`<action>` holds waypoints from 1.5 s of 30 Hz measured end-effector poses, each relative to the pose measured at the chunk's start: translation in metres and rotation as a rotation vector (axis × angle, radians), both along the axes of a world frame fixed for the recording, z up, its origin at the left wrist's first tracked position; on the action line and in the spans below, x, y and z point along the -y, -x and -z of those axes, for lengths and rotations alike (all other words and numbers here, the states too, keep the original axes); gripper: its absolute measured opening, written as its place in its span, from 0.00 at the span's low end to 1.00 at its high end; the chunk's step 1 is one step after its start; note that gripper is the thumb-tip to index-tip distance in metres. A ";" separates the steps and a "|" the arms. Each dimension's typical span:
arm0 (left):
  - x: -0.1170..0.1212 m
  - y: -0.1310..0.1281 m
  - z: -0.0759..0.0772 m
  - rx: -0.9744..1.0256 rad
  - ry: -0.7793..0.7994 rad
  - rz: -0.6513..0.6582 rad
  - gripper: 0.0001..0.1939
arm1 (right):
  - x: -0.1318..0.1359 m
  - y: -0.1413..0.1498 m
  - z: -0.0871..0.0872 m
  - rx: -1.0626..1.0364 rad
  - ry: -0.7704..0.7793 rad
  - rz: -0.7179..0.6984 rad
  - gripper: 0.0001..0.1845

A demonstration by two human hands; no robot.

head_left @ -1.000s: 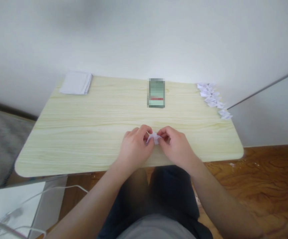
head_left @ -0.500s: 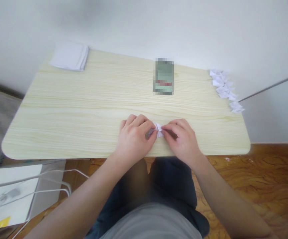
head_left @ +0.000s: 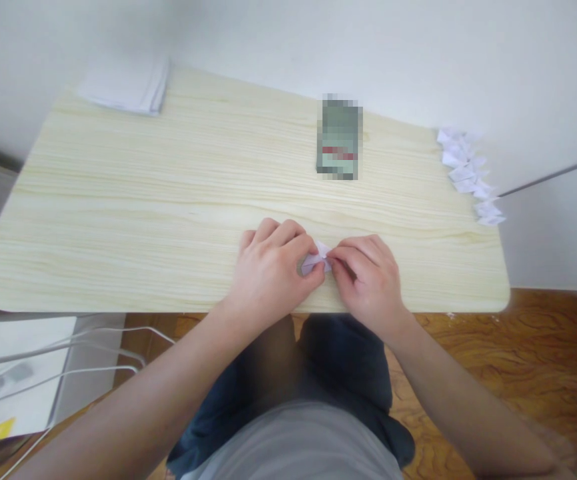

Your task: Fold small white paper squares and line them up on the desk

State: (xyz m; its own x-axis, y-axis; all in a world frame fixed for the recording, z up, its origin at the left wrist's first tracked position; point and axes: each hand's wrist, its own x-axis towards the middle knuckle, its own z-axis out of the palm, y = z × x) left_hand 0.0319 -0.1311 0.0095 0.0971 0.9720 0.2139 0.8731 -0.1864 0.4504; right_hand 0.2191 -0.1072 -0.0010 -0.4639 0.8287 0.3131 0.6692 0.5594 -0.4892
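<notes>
A small piece of folded white paper (head_left: pixel 321 251) is pinched between my two hands, close to the table's front edge. My left hand (head_left: pixel 276 260) grips its left side with thumb and forefinger, the other fingers curled above the tabletop. From the right, my right hand (head_left: pixel 368 270) holds the other side between thumb and fingertips. The fingers cover part of the paper, so its full folded shape cannot be made out. Both hands are over the pale wood-grain table (head_left: pixel 168 200).
Several folded white paper pieces (head_left: pixel 463 177) lie in a row along the table's right edge. A stack of white sheets (head_left: pixel 128 83) sits at the back left. A pixelated greenish rectangular object (head_left: pixel 339 137) lies at the back middle. White cables (head_left: pixel 103 347) cross a white box (head_left: pixel 18 380) below left.
The view has shifted slightly. Both hands stay on the folded paper, which has turned a little, and its flaps show at a different angle between the fingertips.
</notes>
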 end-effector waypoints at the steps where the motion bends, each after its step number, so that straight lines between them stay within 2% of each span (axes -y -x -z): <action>1: 0.000 0.000 0.000 0.000 0.000 0.002 0.05 | 0.000 0.000 0.000 0.000 0.001 -0.003 0.08; 21: 0.004 0.000 0.003 0.034 -0.027 0.030 0.05 | -0.003 0.000 0.002 -0.044 0.002 -0.029 0.07; 25: 0.007 0.001 0.005 0.084 -0.052 0.068 0.07 | 0.005 -0.002 -0.001 -0.006 -0.012 -0.015 0.07; 32: 0.010 0.000 0.007 0.129 -0.112 0.128 0.08 | 0.028 -0.002 -0.003 0.055 -0.036 0.025 0.17; 37: 0.010 0.000 0.007 0.093 -0.111 0.200 0.11 | 0.032 -0.003 -0.001 0.073 -0.028 0.024 0.20; 45: 0.012 0.000 0.008 -0.011 -0.125 0.156 0.12 | 0.036 -0.002 -0.007 0.213 -0.029 0.074 0.19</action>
State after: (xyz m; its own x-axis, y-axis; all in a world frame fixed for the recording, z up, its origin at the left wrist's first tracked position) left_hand 0.0314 -0.1433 0.0013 0.2477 0.9110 0.3298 0.8338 -0.3738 0.4063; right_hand 0.2212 -0.1430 0.0061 -0.4602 0.8550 0.2390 0.7957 0.5166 -0.3162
